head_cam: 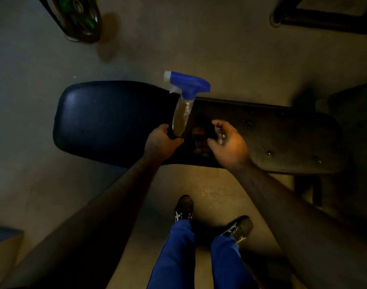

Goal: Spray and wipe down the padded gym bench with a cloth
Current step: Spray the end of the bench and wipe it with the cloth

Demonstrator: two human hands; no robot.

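While the left hand [162, 138] closes its grip low on a light, rigid spray bottle [183, 105] above the padded bench [107, 119], the right hand [226, 142] hovers half-open over something dark, indistinct, possibly the cloth.

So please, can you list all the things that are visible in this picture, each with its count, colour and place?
spray bottle: one, clear with blue trigger head, held over the bench middle
bench: one, dark padded, lying across the centre
weight plates: count unclear, dark with green, top left
metal frame: one, dark, top right
floor: grey concrete, all around
left hand: one, gripping the bottle base
right hand: one, open above the bench
shoes: two, dark, bottom centre
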